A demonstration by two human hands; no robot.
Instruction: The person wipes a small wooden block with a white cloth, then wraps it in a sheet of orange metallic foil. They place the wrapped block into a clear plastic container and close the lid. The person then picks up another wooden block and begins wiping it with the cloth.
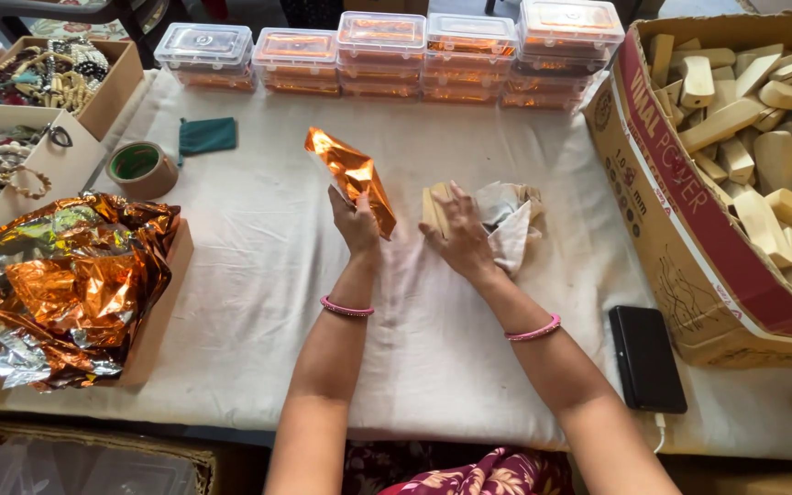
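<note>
Shiny orange foil sheet (352,174), pale wooden block (434,209), pink bangles (347,308), white tablecloth (258,275).

Both bare forearms are extended away from the body and angled inward, so that the hands are brought near each other in the middle of the scene, apart and not touching. A pink bangle is worn on each wrist. The left hand (356,223) is raised with its back turned to the camera, the fingers curled and pinched together in a grip. The right hand (458,238) is held palm down, slightly farther right, with the fingers spread and bent downward, the fingertips pressed in a loose grasp.
</note>
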